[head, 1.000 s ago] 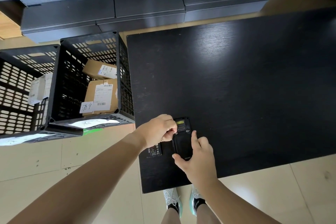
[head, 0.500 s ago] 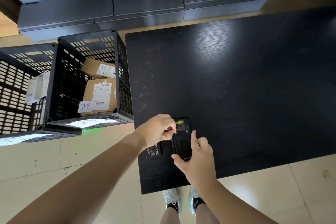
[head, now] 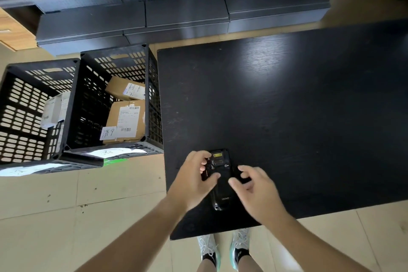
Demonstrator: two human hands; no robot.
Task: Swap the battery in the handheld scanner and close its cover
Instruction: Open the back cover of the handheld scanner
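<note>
The black handheld scanner (head: 221,185) lies back side up near the front left corner of the black table (head: 287,106). A yellow label shows at its far end and its back cover sits on the body. My left hand (head: 193,181) grips the scanner's left edge, thumb pressed across the cover and fingers curled at the upper left side. My right hand (head: 257,185) hovers just right of the scanner with its fingers apart and holds nothing. The loose battery is hidden, likely under my left hand.
Two black slotted crates (head: 152,95) (head: 28,117) stand on the floor left of the table, with labelled cardboard parcels (head: 125,121) inside. Grey metal shelving (head: 176,13) runs along the back. The table's front edge is close below the scanner, above my feet.
My right hand let go of the scanner's lower end and moved off to the right, fingers spread. My left hand slid down, its thumb now on the cover, hiding the battery beside the scanner.
</note>
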